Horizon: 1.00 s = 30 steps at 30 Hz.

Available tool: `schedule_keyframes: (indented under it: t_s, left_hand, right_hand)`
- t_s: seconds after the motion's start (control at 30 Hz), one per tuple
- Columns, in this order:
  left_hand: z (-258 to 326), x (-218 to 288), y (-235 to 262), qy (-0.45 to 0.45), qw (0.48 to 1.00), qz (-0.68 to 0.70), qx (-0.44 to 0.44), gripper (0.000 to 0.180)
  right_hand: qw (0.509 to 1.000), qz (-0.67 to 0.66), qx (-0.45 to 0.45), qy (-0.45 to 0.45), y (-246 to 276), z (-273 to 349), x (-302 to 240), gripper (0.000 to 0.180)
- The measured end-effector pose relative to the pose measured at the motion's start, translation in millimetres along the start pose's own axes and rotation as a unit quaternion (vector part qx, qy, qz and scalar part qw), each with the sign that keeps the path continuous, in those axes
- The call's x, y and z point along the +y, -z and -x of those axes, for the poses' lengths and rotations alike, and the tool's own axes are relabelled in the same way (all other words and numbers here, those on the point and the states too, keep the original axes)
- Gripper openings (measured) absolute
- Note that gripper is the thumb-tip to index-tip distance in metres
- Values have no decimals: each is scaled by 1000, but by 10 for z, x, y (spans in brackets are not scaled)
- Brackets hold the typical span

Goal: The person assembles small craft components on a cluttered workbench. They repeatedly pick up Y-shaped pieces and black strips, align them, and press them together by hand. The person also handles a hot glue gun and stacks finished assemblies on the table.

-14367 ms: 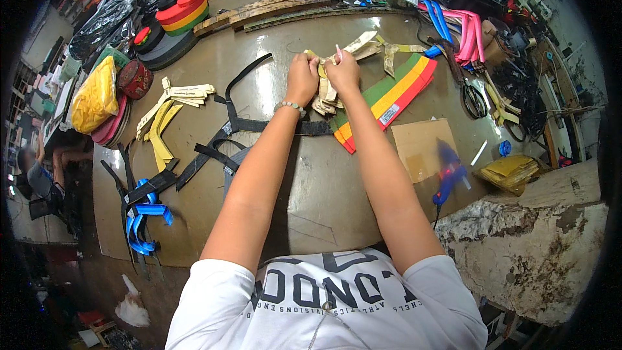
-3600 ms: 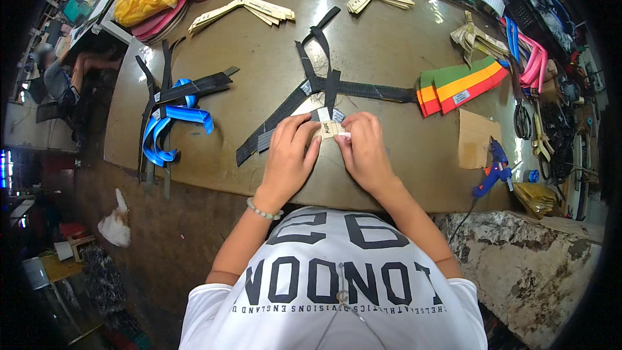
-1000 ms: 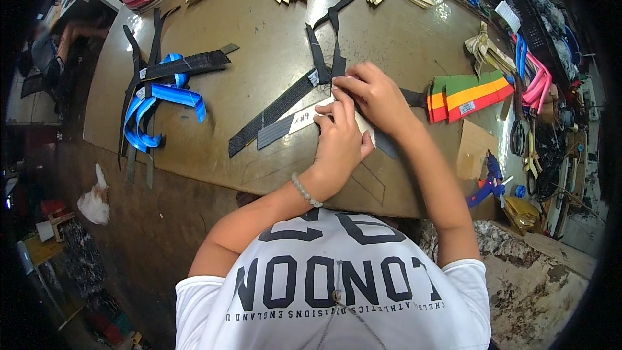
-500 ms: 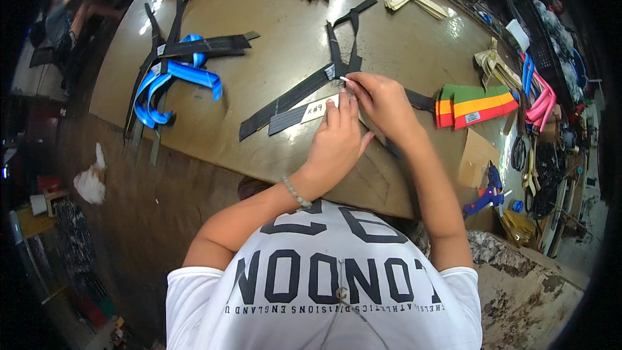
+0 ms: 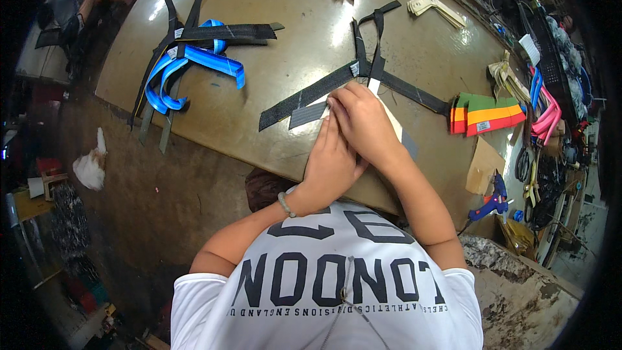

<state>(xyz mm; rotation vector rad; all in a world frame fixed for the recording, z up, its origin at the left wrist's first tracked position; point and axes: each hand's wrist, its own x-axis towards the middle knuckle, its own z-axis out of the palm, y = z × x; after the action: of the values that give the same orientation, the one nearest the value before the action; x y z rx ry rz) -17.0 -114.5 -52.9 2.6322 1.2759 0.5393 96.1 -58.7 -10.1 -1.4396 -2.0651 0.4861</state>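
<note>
My left hand lies with outstretched fingers on a pale Y-shaped template with dark grey ends, pressing it to the table. Just above and right of it, my right hand is closed in a pinch beside the left fingertips. A small white stick showed in that pinch half a second ago; now the fingers hide it. Beyond both hands lies a black webbing strap piece, its arms spread left and right and narrower ends pointing away. The template's middle is covered by my hands.
Black straps and blue straps lie at left on the brown table. Green, yellow and red striped pieces sit at right, near a blue glue gun. Pale templates lie at the far side.
My right hand has come down and toward me from the strap's junction to the left fingertips. The white stick is no longer visible. The whole view has shifted a little.
</note>
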Motion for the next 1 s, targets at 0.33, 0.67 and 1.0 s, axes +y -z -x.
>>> schedule_keyframes:
  t_s: [0.33,0.67,1.0]
  left_hand:
    - [3,-25,107,50,974,208,-69,65]
    - [-239,-96,167,46,998,47,-4,58]
    - [-636,-264,230,56,980,192,-16,36]
  right_hand:
    - [995,65,-62,44,-107,102,-91,9]
    - [990,88,83,-73,393,439,289,26]
    - [946,119,249,-171,745,1008,464,18]
